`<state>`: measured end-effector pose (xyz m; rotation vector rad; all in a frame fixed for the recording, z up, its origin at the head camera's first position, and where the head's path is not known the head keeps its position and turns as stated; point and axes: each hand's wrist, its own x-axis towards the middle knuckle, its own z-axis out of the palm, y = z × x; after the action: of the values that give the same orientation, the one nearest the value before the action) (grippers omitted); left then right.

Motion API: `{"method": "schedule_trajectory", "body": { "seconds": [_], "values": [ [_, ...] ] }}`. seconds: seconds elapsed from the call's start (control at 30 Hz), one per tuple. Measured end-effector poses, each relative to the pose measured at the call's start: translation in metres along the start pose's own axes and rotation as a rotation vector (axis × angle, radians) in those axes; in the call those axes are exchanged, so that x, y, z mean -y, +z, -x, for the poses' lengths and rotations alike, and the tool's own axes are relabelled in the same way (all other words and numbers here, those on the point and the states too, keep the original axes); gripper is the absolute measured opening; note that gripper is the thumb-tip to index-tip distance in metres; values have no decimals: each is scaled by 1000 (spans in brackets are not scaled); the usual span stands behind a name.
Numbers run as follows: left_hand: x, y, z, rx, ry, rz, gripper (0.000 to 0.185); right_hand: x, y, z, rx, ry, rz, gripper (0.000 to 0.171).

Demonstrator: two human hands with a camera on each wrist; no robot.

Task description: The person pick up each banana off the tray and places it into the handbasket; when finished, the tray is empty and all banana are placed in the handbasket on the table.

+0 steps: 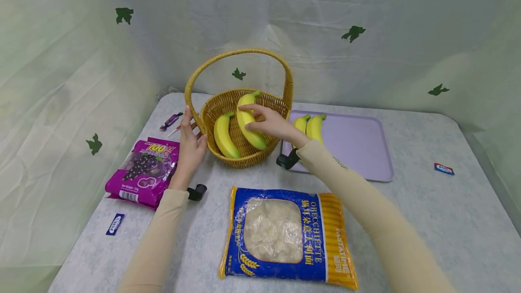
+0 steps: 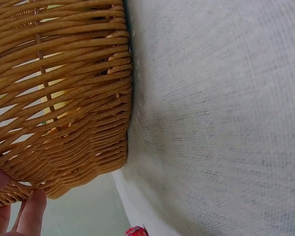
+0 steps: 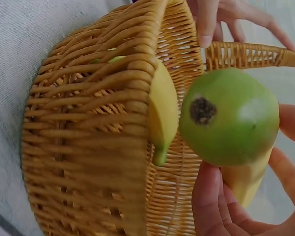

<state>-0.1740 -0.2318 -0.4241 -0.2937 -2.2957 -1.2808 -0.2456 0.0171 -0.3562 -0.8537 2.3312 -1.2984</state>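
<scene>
Banana (image 1: 245, 117) is pinched by the outstretched right hand (image 1: 273, 123).

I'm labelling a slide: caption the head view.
Left hand grips a wicker basket containing one banana; right hand holds another banana over the basket.

The banana (image 1: 245, 119) in the right hand (image 1: 270, 122)'s grip is smooth, with a soft sheen. Under that grip, the basket (image 1: 244, 162) is ridged, woven wicker, faintly shiny. Right of it, the tray (image 1: 356, 148) looks like smooth, matt plastic. Nearer the wearer, the pasta bag (image 1: 281, 238) is glossy, wrinkled plastic film. Beneath everything, the table covering (image 1: 411, 225) is matt, woven cloth.
</scene>
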Motion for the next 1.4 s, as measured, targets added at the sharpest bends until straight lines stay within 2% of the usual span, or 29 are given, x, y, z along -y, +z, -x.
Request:
{"method": "schedule_trajectory", "body": {
  "seconds": [0.2,0.53,0.73,0.77,0.83,0.93,1.0,1.07,1.17,1.2,1.4],
  "values": [
    [-2,-1,0,4,-11,7,99,-2,15,-11,-8,26,30,55],
    [-2,1,0,12,-5,15,96,-10,40,-28,50,70,75,56],
    [0,2,-1,6,2,30,95,-12,50,-39,102,128,193,54],
    [1,2,-1,3,4,27,94,-22,54,-46,106,118,218,54],
    [0,2,0,0,8,24,92,-24,57,-50,134,145,277,55],
    [-16,-1,1,4,11,35,90,-24,60,-50,152,162,328,56],
    [-29,-3,2,8,10,42,91,-4,56,-38,160,180,319,56],
    [-40,-4,3,9,12,43,93,-2,55,-35,154,168,305,56],
    [-42,-5,3,7,13,30,91,-2,53,-34,159,147,301,55],
    [-42,-5,3,8,12,25,90,-11,54,-40,162,141,309,55],
    [-44,-5,3,16,-10,20,82,-11,43,-33,139,133,209,51]
  ]
}}
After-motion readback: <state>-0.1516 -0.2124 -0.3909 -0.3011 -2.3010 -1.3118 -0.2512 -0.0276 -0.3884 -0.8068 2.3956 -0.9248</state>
